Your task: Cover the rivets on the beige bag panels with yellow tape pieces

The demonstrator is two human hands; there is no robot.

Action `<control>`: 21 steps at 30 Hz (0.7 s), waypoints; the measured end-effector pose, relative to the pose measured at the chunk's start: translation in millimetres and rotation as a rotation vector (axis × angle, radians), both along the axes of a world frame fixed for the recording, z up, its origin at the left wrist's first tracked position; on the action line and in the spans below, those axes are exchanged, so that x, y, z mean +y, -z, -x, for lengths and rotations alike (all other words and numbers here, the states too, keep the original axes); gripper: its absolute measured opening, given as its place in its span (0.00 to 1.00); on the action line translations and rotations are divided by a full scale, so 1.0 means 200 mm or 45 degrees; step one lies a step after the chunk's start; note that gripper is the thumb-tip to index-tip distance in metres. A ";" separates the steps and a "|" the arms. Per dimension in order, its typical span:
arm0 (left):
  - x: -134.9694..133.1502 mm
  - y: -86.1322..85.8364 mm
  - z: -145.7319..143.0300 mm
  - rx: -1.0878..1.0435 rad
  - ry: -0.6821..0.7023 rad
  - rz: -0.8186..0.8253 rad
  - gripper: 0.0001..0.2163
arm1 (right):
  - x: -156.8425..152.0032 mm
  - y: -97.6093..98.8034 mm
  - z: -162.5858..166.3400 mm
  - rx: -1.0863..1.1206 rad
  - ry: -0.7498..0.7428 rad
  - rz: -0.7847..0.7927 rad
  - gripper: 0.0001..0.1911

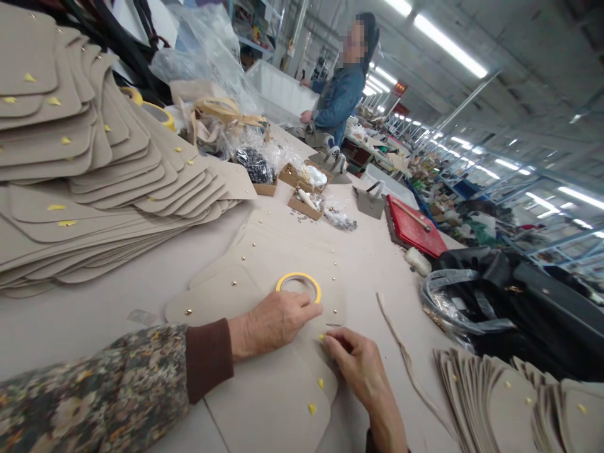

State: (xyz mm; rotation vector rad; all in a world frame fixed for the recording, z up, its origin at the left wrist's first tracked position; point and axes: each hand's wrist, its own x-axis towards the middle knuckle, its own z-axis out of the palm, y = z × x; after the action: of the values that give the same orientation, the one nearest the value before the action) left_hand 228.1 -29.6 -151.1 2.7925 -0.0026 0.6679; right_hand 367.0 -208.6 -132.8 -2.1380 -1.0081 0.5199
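Note:
My left hand (276, 322) is closed on a roll of yellow tape (318, 289), its fingers over the near side of the ring. Thumb and forefinger of my right hand (356, 362) pinch a small piece of yellow tape (322, 336) at the edge of a beige panel (264, 409). Two more bits of yellow tape (312, 409) stick to that panel close to its rounded corner. Just beyond my hands lie overlapping beige panels with metal studs (217, 292). The underside of the roll is hidden by my left hand.
High stacks of beige panels (117, 170) stand at left, and more panels (491, 390) stand at right. Beyond are cardboard boxes (306, 204), a red board (415, 226) with a hammer, and black bags (533, 302). A person (342, 94) stands behind the table.

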 end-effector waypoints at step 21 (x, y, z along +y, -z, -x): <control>-0.05 0.04 -0.02 -0.155 0.133 0.360 0.07 | 0.17 0.07 0.12 -0.829 -0.146 -0.728 0.10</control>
State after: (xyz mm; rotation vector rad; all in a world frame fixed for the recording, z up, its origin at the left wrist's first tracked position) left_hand 232.8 -39.8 -159.5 2.4608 -0.0711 0.7476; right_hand 342.0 -174.7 -146.5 -1.7406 -1.4223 -0.4191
